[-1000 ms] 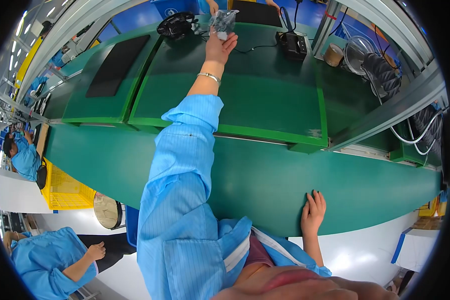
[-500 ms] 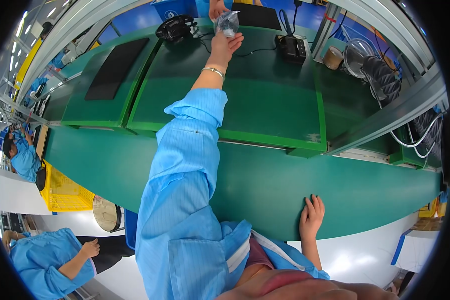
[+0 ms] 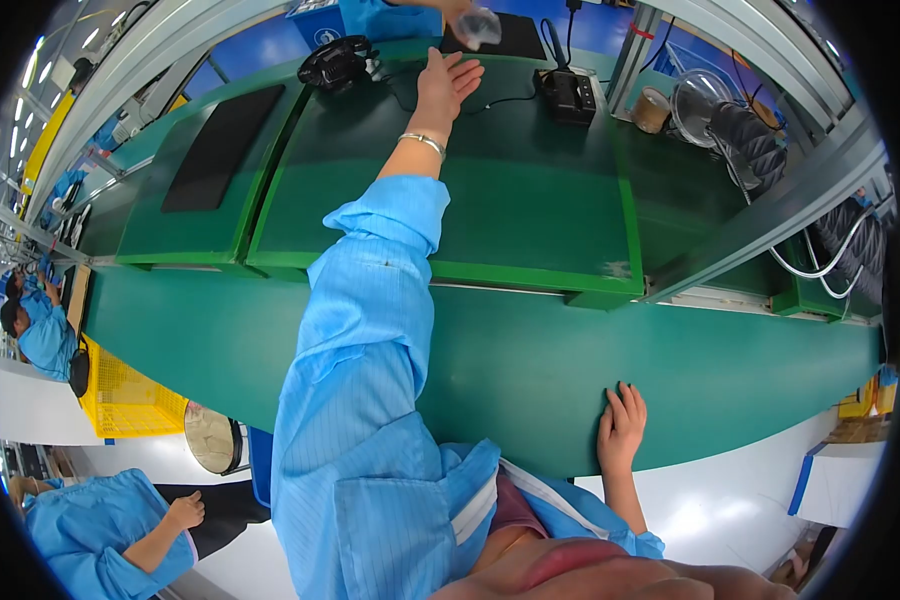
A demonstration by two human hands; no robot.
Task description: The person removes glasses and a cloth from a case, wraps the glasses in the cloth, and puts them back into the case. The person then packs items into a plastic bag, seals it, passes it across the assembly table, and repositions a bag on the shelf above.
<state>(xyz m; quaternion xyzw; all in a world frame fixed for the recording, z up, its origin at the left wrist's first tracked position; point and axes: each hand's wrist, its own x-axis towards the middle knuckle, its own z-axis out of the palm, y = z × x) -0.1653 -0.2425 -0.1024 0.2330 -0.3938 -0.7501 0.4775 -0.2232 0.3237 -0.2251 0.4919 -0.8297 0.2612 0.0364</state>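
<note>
My left hand (image 3: 446,92) reaches far forward over the raised green shelf (image 3: 530,200), palm up and fingers apart, with nothing in it. Just beyond its fingertips, a small clear plastic bag (image 3: 478,28) is blurred by motion; its contents cannot be made out. Another person's hand (image 3: 456,10) at the far side is at the bag, apart from mine. My right hand (image 3: 622,432) lies flat on the near edge of the green worktable (image 3: 530,370), fingers stretched out and holding nothing.
A black telephone (image 3: 334,64) and a black power strip (image 3: 568,98) stand on the shelf, with a cable between. Black mats (image 3: 222,150) lie left and far. Right are a tape roll (image 3: 652,110) and metal posts (image 3: 770,235). A co-worker (image 3: 110,530) is at lower left, near a yellow crate (image 3: 130,395).
The plastic bag has left my left hand and moved away, up and right, with the other person's hand. My left hand has opened. My right hand has stayed in place.
</note>
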